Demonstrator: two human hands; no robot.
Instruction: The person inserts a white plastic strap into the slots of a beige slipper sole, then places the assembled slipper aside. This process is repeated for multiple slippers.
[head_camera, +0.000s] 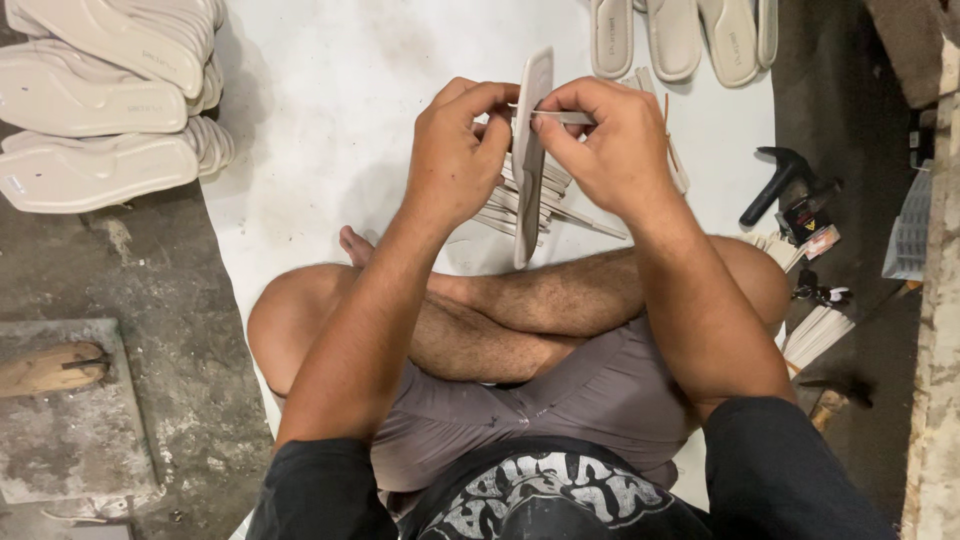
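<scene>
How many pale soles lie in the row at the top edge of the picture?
4, though some are cropped: sole one, sole two, sole three, and a sliver of sole four at the right. More may lie beyond the frame.

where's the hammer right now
In the head view, the black hammer lies at the right on the dark floor, just off the white sheet's edge, beyond the person's right knee.

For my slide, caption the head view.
Seated cross-legged, left hand and right hand pull a strap through an upright sandal sole.
</scene>
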